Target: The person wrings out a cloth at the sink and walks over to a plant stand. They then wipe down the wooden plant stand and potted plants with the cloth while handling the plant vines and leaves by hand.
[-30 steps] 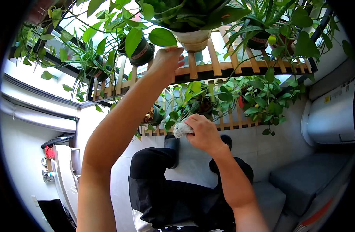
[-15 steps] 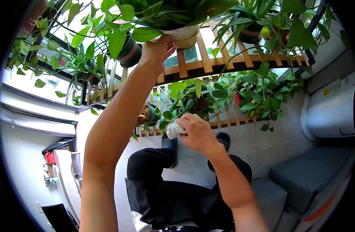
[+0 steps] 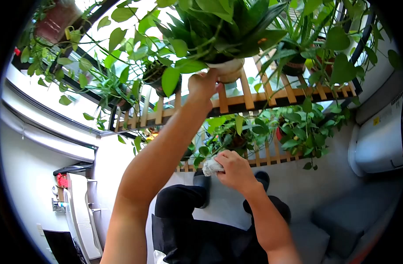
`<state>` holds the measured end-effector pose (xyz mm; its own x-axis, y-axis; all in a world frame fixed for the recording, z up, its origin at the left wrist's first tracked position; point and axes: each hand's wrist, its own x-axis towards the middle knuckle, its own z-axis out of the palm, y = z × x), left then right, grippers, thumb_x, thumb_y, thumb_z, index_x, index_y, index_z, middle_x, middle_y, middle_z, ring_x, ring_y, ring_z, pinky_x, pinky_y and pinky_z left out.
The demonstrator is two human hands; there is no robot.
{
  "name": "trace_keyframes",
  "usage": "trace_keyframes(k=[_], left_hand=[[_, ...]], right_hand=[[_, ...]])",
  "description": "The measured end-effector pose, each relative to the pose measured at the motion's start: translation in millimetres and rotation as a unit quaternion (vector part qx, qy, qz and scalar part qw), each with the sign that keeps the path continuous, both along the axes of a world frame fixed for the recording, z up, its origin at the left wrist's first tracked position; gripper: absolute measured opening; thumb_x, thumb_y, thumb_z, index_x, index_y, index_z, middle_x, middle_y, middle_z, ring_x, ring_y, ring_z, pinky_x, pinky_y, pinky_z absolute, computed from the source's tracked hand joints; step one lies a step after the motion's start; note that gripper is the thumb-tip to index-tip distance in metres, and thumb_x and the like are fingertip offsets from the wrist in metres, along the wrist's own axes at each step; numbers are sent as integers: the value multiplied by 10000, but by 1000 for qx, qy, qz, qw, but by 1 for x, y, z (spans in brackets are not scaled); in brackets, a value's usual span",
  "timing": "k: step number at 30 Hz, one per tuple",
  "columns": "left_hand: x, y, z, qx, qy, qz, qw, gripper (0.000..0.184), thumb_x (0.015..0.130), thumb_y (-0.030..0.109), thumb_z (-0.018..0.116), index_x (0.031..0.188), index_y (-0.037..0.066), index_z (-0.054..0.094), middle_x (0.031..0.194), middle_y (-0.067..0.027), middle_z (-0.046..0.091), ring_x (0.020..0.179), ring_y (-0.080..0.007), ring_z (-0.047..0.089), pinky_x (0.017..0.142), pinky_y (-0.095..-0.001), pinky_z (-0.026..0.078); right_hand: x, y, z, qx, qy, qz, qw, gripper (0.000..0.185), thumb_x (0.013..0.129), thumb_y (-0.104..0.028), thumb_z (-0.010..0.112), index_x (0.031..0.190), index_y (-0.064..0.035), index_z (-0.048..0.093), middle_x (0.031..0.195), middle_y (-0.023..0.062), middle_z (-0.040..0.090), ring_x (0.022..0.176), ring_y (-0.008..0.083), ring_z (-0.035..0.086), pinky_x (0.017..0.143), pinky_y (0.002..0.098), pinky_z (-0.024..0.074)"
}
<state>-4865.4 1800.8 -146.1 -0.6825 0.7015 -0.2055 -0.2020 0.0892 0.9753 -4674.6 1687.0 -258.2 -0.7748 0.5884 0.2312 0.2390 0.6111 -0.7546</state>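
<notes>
My left hand [image 3: 204,86] grips the side of a white plant pot [image 3: 231,70] on the upper slatted shelf. A plant with broad, pointed dark-green leaves [image 3: 230,33] grows from that pot and hides its upper part. Some of my left fingers are out of sight against the pot. Lower down, above the floor, my right hand [image 3: 234,170] is closed around a crumpled white cloth [image 3: 211,167], which sticks out on its left side.
Dark pots [image 3: 162,81] with trailing vines flank the white pot on the wooden shelf [image 3: 223,105]. Leafy plants [image 3: 294,132] fill a lower slatted shelf. A silvery-white appliance [image 3: 379,136] stands at right, near grey box-like seats [image 3: 351,215].
The view has tilted upward, so the scene sits lower and slightly right. My left hand stays on the white pot, and my right hand still holds the cloth.
</notes>
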Motion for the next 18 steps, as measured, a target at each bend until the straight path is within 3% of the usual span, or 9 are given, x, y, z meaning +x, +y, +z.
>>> trace_keyframes(k=[5,7,8,12,14,18], left_hand=[[5,-5,2,16,8,0,1000,210,822,155,682,776,23,526,791,-52,528,830,-169,579,773,-324,586],[7,-5,0,15,23,14,1000,259,827,209,677,717,26,531,725,-48,549,642,-131,541,601,-276,534],[6,-5,-1,5,38,10,999,282,828,223,663,680,27,524,701,-46,553,624,-136,529,570,-278,494],[8,-8,3,-22,45,4,999,272,826,230,641,679,19,551,683,-48,563,607,-144,523,558,-284,453],[10,-10,9,-73,47,-6,996,191,817,182,684,820,17,586,843,-48,579,784,-138,592,744,-275,564],[11,-17,9,-53,15,-15,998,201,839,170,672,878,-15,602,921,-62,584,853,-145,594,800,-266,550]], right_hand=[[1,0,3,-9,-12,2,1000,302,711,-119,669,1002,-44,654,1043,84,625,989,304,592,844,411,508],[1,1,4,-11,-13,6,1000,307,710,-120,667,1006,-39,655,1046,86,624,992,305,591,851,411,504],[2,1,6,-11,-9,7,1000,308,708,-120,669,1004,-36,655,1046,88,624,993,306,591,852,410,502],[2,0,8,-16,-3,9,1000,309,701,-121,676,995,-29,654,1041,91,623,988,313,590,855,409,497],[2,0,6,-16,-4,8,1000,311,699,-120,680,994,-28,654,1041,93,622,988,315,590,855,408,497],[1,0,8,4,3,-3,1000,299,698,-104,664,993,-54,669,1004,82,622,959,310,597,829,407,513]])
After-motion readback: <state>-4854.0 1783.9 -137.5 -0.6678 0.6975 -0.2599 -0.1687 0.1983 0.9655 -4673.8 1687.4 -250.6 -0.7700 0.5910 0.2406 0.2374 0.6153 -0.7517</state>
